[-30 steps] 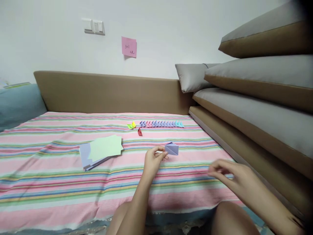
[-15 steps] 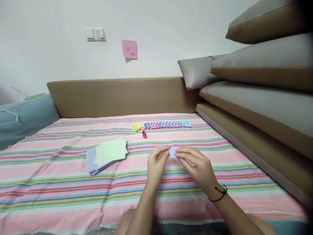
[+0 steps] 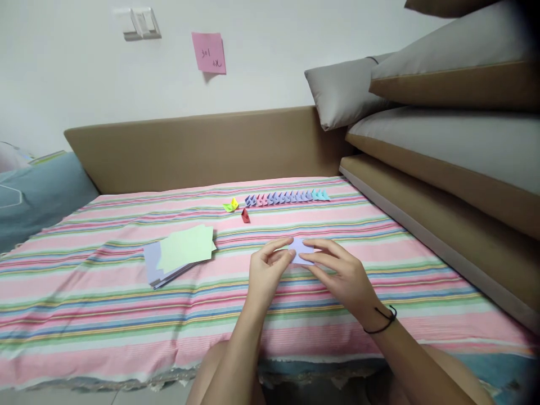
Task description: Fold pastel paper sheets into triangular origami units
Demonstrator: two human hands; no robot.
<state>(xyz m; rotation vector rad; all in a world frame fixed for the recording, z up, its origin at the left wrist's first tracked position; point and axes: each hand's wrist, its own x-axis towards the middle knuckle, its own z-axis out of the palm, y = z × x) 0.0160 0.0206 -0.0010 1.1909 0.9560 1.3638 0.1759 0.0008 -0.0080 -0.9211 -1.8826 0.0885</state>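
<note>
A small folded lilac paper piece (image 3: 301,249) is held over the striped bedspread (image 3: 105,304) between both my hands. My left hand (image 3: 265,273) pinches its left edge with thumb and fingertips. My right hand (image 3: 341,275), with a black band on the wrist, pinches its right side with the fingers closed on it. Farther back lies a row of several folded paper pieces (image 3: 287,197) in lilac, pink and blue. A yellow-green folded piece (image 3: 230,206) and a red one (image 3: 245,215) lie at that row's left end.
A stack of paper sheets (image 3: 179,256), pale green on top, lies left of my hands. Grey and tan cushions (image 3: 442,129) are piled along the right. A tan headboard (image 3: 189,149) runs across the back; a pink note (image 3: 208,52) is stuck on the wall.
My right hand came in from the lower right and closed on the lilac piece that my left hand held alone. The view has tilted slightly downward.
</note>
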